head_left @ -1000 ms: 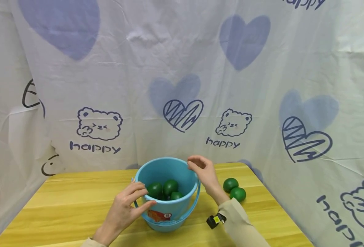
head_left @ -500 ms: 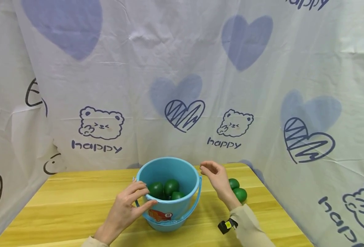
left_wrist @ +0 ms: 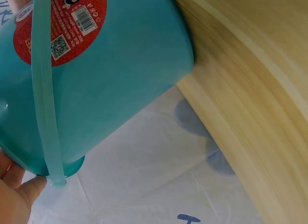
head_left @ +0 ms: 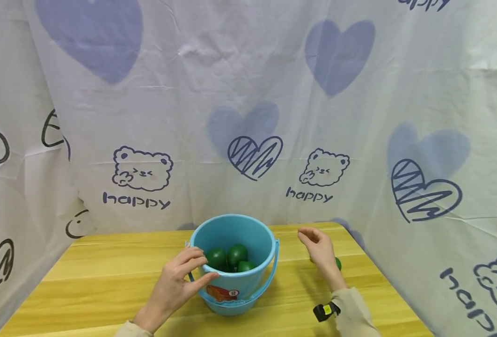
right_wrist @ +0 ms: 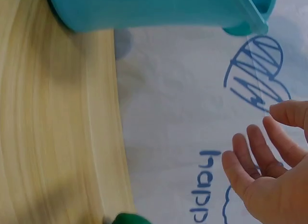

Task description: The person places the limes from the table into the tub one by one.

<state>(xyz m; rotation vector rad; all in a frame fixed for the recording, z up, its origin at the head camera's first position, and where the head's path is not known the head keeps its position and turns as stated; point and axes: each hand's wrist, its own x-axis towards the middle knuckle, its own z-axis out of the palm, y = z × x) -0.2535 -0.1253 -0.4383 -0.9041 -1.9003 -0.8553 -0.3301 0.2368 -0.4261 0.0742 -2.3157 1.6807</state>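
Note:
A light blue bucket (head_left: 252, 283) stands upright on the table, its blue handle hanging down at the front. Several dark green, lime-like fruits (head_left: 237, 255) lie inside it. My left hand (head_left: 174, 283) holds the bucket's left rim, fingers at the edge and thumb against the outside; the left wrist view shows the handle (left_wrist: 45, 103) pivot by the fingertips. Apart from the bucket, to its right, my right hand (head_left: 322, 252) hovers with loosely bent fingers and nothing between them. Behind the right wrist, a green fruit (head_left: 338, 263) on the table is mostly hidden; its top (right_wrist: 130, 218) peeks into the right wrist view.
The yellow wood-grain table (head_left: 118, 267) ends just behind the bucket. A white cloth (head_left: 198, 187) with hearts and bears hangs along the back and both sides. A small black device (head_left: 326, 311) is strapped to the right wrist.
My right hand has left the bucket's right rim and moved rightward, now covering most of the fruit on the table. The left hand keeps its place on the bucket; the view has shifted slightly.

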